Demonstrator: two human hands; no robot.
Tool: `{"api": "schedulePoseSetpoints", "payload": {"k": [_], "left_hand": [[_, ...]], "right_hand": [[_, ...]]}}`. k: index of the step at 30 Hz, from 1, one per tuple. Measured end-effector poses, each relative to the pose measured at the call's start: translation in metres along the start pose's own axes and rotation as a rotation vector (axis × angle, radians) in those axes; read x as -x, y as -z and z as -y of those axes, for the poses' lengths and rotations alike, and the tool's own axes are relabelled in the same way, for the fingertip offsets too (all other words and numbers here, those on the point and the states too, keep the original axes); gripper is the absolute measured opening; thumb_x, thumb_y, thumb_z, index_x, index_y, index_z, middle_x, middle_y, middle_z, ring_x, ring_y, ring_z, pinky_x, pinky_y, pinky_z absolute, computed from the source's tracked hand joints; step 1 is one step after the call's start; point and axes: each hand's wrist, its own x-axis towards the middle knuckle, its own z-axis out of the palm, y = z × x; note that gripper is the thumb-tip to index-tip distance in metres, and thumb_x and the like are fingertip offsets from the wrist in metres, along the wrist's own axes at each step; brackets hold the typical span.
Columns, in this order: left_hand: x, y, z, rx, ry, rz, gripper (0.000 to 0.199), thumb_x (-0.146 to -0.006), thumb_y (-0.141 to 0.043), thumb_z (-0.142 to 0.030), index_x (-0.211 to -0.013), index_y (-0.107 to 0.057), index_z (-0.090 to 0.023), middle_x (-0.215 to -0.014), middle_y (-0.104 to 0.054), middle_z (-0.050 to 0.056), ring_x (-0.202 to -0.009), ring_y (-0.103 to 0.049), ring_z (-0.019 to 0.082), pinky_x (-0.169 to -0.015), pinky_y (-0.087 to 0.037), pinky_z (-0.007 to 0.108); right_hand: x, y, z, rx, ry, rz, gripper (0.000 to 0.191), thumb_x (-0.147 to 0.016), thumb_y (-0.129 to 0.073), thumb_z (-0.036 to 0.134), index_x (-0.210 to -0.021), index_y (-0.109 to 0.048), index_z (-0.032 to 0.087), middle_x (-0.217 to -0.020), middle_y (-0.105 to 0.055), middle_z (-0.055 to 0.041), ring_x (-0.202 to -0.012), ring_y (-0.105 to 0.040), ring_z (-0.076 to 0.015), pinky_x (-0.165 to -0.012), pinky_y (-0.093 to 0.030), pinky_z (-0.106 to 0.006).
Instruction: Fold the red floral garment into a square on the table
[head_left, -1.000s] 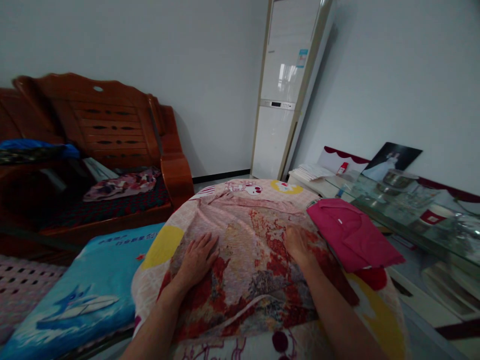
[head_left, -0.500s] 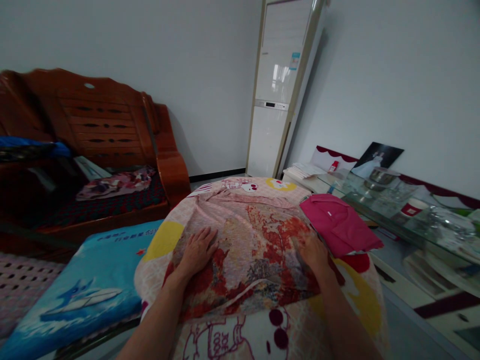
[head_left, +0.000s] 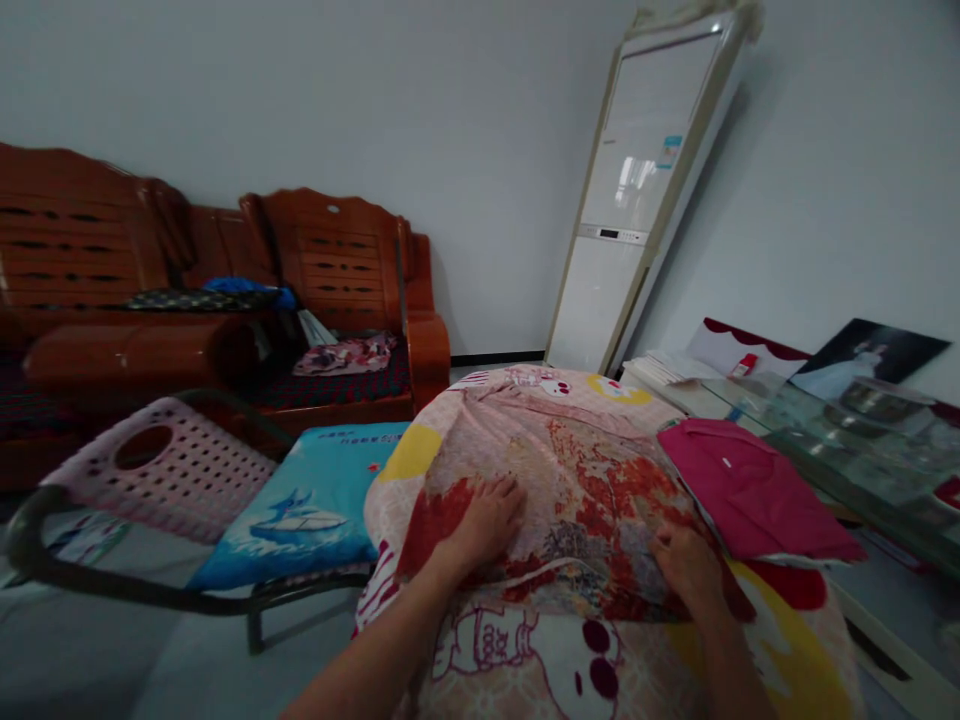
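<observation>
Left hand lies flat, fingers extended; right hand is curled, and whether it grips fabric cannot be determined. Across the printed table cover lies the patterned garment, spread out beneath both hands, with a folded magenta garment at its right edge.

Your counter has a rounded outline, fully covered by a pale pink cloth with yellow patches and purple-lined cartoon figures. One figure faces you at the near side, more prints along the far rim. On the cloth you've got a patterned garment, pink-grey with rust-red print, spread mid-counter, a few creases, near hem slightly rumpled. Right of it: folded magenta garment, right up against its edge; can't tell you if they overlap. Its right corner reaches past the rim.
</observation>
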Motion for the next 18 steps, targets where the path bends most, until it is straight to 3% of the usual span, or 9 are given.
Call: {"api": "schedulePoseSetpoints", "payload": {"k": [2,6,11,18], "left_hand": [[0.009,-0.004,-0.024,0.111,-0.078,0.026,0.027,-0.090,-0.055,-0.027,-0.113,-0.065,-0.018,-0.120,-0.065,0.011,-0.116,-0.057,0.024,-0.102,-0.043,0.038],[0.021,-0.012,-0.054,0.213,-0.171,0.066,0.028,-0.087,-0.061,-0.042,-0.100,-0.069,-0.019,-0.097,-0.067,0.008,-0.096,-0.062,0.021,-0.084,-0.049,0.031],[0.023,-0.018,-0.059,0.200,-0.196,0.084,0.013,-0.086,-0.061,-0.027,-0.090,-0.070,-0.019,-0.092,-0.067,0.006,-0.090,-0.062,0.019,-0.079,-0.047,0.027],[0.023,-0.022,-0.063,0.196,-0.166,0.070,0.015,-0.091,-0.052,-0.022,-0.088,-0.067,-0.018,-0.091,-0.067,0.007,-0.088,-0.062,0.018,-0.079,-0.048,0.027]], "right_hand": [[0.000,-0.002,-0.003,-0.006,0.011,-0.010,0.025,-0.087,-0.048,0.026,-0.077,-0.070,0.021,-0.080,-0.074,-0.0090,-0.081,-0.069,-0.0209,-0.065,-0.043,-0.026],[0.001,-0.004,-0.004,-0.004,0.019,-0.029,0.024,-0.087,-0.049,0.030,-0.078,-0.070,0.021,-0.080,-0.073,-0.0086,-0.079,-0.069,-0.0211,-0.065,-0.043,-0.027],[0.005,-0.006,-0.003,0.058,-0.028,-0.073,0.024,-0.089,-0.049,0.031,-0.086,-0.071,0.021,-0.082,-0.073,-0.0103,-0.077,-0.068,-0.0228,-0.063,-0.043,-0.028],[0.006,-0.006,-0.003,0.121,-0.018,-0.032,0.025,-0.090,-0.052,0.035,-0.091,-0.072,0.021,-0.082,-0.073,-0.0112,-0.078,-0.069,-0.0245,-0.063,-0.043,-0.030]]}}
